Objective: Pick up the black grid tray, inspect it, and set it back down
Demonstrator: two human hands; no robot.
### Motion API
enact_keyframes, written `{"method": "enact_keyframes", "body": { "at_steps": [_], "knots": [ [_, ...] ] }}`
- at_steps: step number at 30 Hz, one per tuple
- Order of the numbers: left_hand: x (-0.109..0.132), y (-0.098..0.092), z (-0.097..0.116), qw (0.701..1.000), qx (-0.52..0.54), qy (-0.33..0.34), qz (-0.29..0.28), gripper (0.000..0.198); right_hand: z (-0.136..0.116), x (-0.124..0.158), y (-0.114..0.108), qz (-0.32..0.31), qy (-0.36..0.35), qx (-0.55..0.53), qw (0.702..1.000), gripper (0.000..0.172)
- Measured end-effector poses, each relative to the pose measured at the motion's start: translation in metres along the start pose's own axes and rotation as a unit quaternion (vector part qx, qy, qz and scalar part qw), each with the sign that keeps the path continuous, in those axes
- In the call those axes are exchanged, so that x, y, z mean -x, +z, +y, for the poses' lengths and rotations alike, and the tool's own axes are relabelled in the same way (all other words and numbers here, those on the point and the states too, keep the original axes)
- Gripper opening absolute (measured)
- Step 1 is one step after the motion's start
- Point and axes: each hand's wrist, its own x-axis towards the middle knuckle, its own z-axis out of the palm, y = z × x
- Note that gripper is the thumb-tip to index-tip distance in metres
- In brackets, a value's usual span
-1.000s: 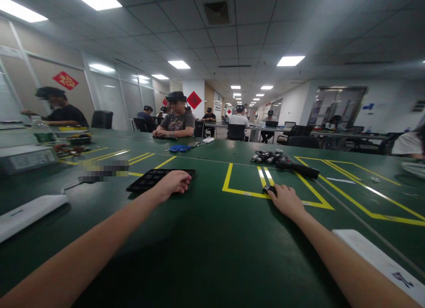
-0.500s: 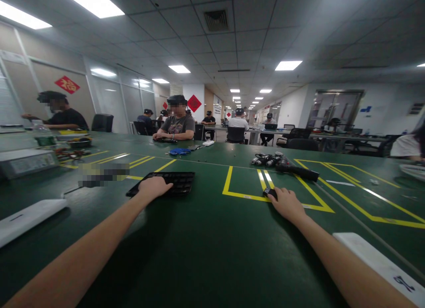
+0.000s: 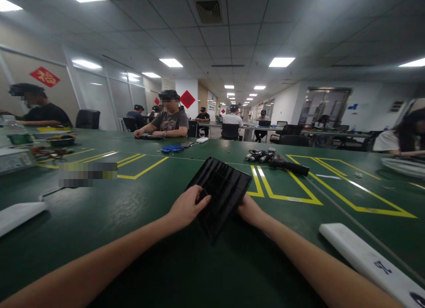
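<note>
A black rectangular tray [image 3: 221,190] with ridged rows across its face is raised above the green table [image 3: 139,263], tilted with one corner pointing down toward me. My left hand [image 3: 188,206] grips its left edge, the thumb lying over the face. At the tray's lower right edge is my right hand [image 3: 253,211]; its fingers are hidden behind the tray. Whatever they hold there is out of sight.
Yellow tape outlines [image 3: 292,199] mark the table. Black cylindrical parts and cables [image 3: 262,155] lie beyond the tray, with a blue item [image 3: 172,149] farther left. White flat boxes stand at right [image 3: 372,255] and left [image 3: 20,217]. A person [image 3: 171,117] sits opposite.
My left hand has lifted the tray off the table and brought it rightward, tilting it. My right hand, which held a small black object, has moved left, behind the tray. The view has shifted right.
</note>
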Motion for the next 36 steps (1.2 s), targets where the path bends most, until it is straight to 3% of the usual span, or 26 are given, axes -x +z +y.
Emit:
{"method": "enact_keyframes", "body": {
  "at_steps": [2, 7, 13, 15, 18, 20, 25, 31, 33, 36],
  "knots": [
    [0.008, 0.008, 0.008, 0.999, 0.039, 0.017, -0.016, 0.039, -0.006, 0.005, 0.003, -0.029, -0.063, -0.026, 0.997, 0.027],
    [0.018, 0.013, 0.010, 0.992, 0.103, 0.048, -0.052, 0.041, -0.009, 0.014, -0.007, -0.095, -0.136, -0.010, 0.986, 0.040],
    [0.009, 0.009, 0.005, 0.976, 0.200, 0.018, -0.087, 0.031, -0.011, 0.016, -0.003, -0.095, -0.134, -0.002, 0.986, 0.044],
    [-0.001, 0.009, -0.002, 0.945, 0.316, -0.084, -0.008, 0.022, -0.013, 0.018, -0.001, -0.085, -0.120, 0.020, 0.989, 0.049],
    [-0.014, 0.005, -0.017, 0.838, 0.449, -0.275, 0.146, 0.014, -0.014, 0.020, -0.001, -0.109, -0.106, 0.044, 0.987, 0.053],
    [-0.019, 0.000, -0.027, 0.800, 0.474, -0.328, 0.166, 0.022, -0.015, 0.021, -0.003, -0.121, -0.104, 0.045, 0.986, 0.053],
    [-0.016, -0.005, -0.029, 0.782, 0.512, -0.342, 0.100, 0.011, -0.016, 0.021, -0.005, -0.122, -0.110, 0.043, 0.985, 0.053],
    [-0.004, -0.002, -0.012, 0.815, 0.515, -0.241, -0.112, 0.027, -0.024, 0.019, -0.003, -0.138, -0.130, 0.025, 0.982, 0.051],
    [-0.002, -0.005, -0.007, 0.816, 0.517, -0.214, -0.147, 0.022, -0.025, 0.018, -0.003, -0.141, -0.141, 0.021, 0.980, 0.050],
    [0.001, -0.009, -0.002, 0.846, 0.482, -0.162, -0.159, 0.021, -0.024, 0.019, -0.004, -0.130, -0.131, 0.029, 0.982, 0.050]
  ]
}}
